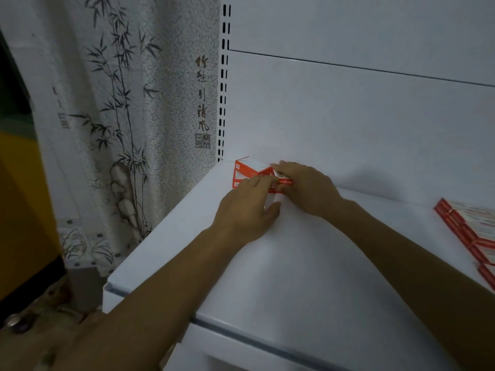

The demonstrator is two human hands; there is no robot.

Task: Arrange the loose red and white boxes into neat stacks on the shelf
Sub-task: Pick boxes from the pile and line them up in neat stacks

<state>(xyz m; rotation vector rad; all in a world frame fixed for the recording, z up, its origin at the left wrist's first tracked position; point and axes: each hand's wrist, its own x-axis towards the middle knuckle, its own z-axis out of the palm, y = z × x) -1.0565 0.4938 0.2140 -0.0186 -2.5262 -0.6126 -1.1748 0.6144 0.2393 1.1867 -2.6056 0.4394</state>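
Note:
A small stack of red and white boxes [242,174] sits in the back left corner of the white shelf [308,263]. My left hand [246,210] rests on the near side of the stack, fingers on its top and thumb against the front. My right hand [302,186] covers the stack's right side, fingers curled over a box there. Both hands hide most of the boxes. A second group of red and white boxes [474,231] lies in a loose row at the shelf's right edge, apart from both hands.
The white back panel [348,116] rises just behind the stack, with a slotted upright [223,76] at its left. A bamboo-print curtain [128,116] hangs left of the shelf. The shelf's front lip [241,328] runs across below my forearms.

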